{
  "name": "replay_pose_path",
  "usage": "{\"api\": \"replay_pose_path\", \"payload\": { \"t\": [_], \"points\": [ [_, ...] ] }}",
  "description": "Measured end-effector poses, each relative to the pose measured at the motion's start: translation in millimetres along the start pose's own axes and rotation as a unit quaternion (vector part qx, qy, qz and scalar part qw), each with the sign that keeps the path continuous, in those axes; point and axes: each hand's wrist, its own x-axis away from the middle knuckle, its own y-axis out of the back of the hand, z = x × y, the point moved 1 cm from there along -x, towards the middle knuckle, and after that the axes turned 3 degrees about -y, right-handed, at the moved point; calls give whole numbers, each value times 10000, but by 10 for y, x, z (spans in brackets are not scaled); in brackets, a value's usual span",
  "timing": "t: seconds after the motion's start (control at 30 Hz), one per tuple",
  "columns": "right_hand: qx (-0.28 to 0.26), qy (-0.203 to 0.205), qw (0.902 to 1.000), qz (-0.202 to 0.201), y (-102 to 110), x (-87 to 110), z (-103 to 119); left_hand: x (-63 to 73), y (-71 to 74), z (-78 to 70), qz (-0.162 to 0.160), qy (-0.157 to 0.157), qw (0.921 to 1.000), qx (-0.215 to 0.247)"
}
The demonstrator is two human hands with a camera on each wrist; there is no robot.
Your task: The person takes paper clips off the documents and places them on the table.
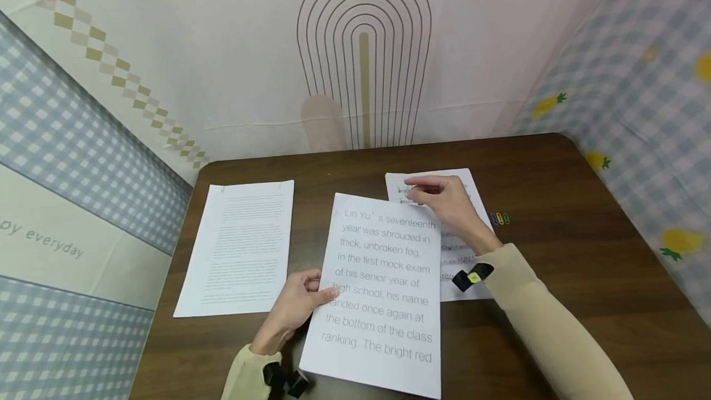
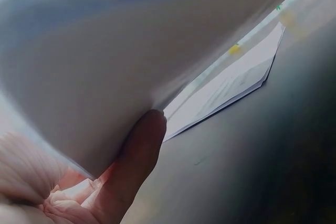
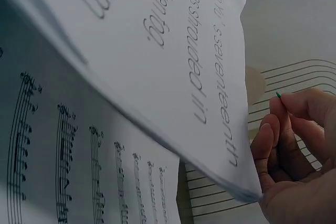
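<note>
My left hand (image 1: 295, 305) grips a stack of large-print pages (image 1: 383, 295) by its left edge, thumb on the printed front and fingers behind. The pages are tilted up off the table, as the left wrist view shows their underside. My right hand (image 1: 451, 207) is just above their top right corner, thumb and forefinger pinching a small green paper clip (image 3: 279, 95). Only the clip's green tip shows; the rest is hidden by the fingertips. Sheet music (image 1: 466, 252) lies beneath, partly covered by the raised pages and the right hand.
Small-print pages (image 1: 239, 252) lie at the left of the brown table (image 1: 583, 252), with clips at their top edge. Several coloured paper clips (image 1: 500, 218) lie right of the sheet music. A patterned cloth (image 1: 233, 48) hangs behind the table.
</note>
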Motion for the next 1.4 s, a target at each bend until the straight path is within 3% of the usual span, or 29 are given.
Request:
{"api": "replay_pose_path", "payload": {
  "t": [0.33, 0.57, 1.1, 1.4],
  "points": [
    [195, 9, 9991, -376, 334, 204, -194, -15, 30, 11, -249, 75, 9996, 65],
    [407, -275, 9966, -662, 603, 328, -359, -10, 51, 11, -299, 34, 9995, 30],
    [633, -511, 9899, -1166, 1104, 371, -984, -27, 129, -12, -582, 118, 9981, -152],
    [788, -586, 9863, -1328, 1283, 384, -1144, -56, 192, -28, -834, 142, 9963, -128]
  ]
}}
